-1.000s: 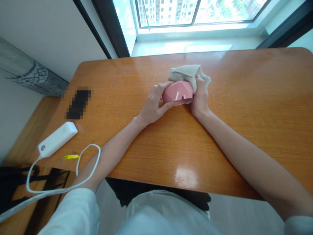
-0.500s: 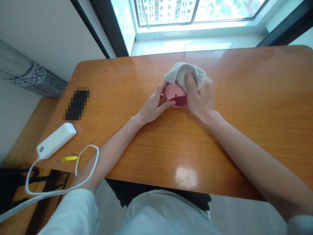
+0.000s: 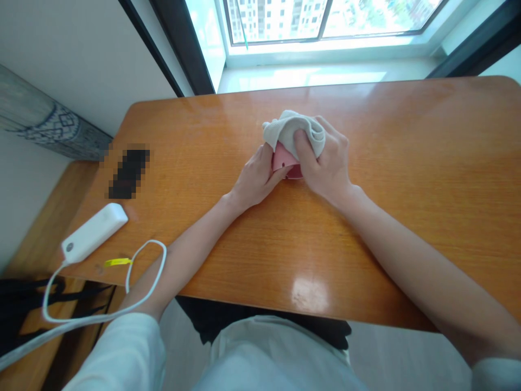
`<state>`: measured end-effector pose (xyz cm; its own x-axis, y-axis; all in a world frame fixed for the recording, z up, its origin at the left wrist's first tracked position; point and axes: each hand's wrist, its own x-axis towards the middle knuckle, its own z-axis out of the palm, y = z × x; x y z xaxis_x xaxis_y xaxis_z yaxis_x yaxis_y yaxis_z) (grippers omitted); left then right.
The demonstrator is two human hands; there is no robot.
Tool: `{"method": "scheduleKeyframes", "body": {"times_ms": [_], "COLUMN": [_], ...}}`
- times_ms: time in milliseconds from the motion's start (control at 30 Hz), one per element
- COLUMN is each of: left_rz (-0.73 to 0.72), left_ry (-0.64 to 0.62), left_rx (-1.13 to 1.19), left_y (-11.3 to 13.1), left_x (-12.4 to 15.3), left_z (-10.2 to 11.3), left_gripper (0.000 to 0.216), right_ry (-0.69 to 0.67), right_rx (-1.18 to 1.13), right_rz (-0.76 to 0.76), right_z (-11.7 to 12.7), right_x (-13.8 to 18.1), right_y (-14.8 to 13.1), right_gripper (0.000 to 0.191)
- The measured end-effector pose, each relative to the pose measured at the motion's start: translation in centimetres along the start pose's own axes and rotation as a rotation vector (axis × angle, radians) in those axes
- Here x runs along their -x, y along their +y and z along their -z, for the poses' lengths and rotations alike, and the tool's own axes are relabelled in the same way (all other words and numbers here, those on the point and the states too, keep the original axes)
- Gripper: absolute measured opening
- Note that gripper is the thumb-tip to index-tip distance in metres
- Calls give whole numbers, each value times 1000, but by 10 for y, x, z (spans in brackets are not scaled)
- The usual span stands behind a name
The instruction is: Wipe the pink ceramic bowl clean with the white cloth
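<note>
A small pink case (image 3: 282, 158) with a rounded top and a darker pink lower part sits near the middle of the wooden table. My left hand (image 3: 255, 176) grips its left side, the thumb along the lower front edge and the fingers partly hidden behind. In my right hand (image 3: 329, 163) is a pale grey-white cloth (image 3: 290, 128), bunched under the thumb and pressed over the top of the case. The cloth and my right hand cover most of the case's upper and right side.
On the wooden table (image 3: 386, 217), a white power strip (image 3: 95, 232) lies at the left, its white cable (image 3: 157, 279) looping over my left forearm. A yellow tag (image 3: 118, 262) hangs on that cable. A pixelated dark object (image 3: 129, 174) lies farther back. Beyond the table is a window sill (image 3: 325, 73).
My right hand and the cloth have moved left across the top of the case, covering more of it. My left hand still holds the case, with its fingers slightly shifted.
</note>
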<state>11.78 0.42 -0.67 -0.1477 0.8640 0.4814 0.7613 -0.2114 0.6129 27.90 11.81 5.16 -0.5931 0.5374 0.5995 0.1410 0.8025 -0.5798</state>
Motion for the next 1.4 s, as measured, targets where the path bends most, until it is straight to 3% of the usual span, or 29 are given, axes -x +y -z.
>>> {"method": "scheduleKeyframes", "body": {"times_ms": [167,333,567,767,967,1133,1200,1333,1400], "left_rz": [1,19,-17,-4,53,29,28,30,29], "left_ry": [-4,19,-31,-178,-63,-9,-7,-15,-11], "left_rx": [27,58,35,-94,-8,33,24,3,9], "left_y": [3,1,-4,-4,1,-1,-2,-3,-4], "left_x": [0,1,2,2,1,0,-1,1,2], "left_z": [0,1,-1,-4,-1,-2,-2,-2,-3], "left_gripper": [77,74,75,87,72,58,53,58,58], "right_ry": [169,161,182,206,47,-13,36,284,302], "right_rx": [-263,-472,-406,-349,-304,-252,-274,-478,-544], "right_rz": [-288,-493,-455,-355,-257,-172,-187,-329,-412], "right_z": [-19,-31,-21,-4,7,6,0,-18,-25], "right_x": [13,18,11,2,-4,-5,-2,7,12], "right_y": [31,48,35,17,-4,-4,4,28,39], "right_gripper": [63,57,59,50,32,37,44,46,45]}}
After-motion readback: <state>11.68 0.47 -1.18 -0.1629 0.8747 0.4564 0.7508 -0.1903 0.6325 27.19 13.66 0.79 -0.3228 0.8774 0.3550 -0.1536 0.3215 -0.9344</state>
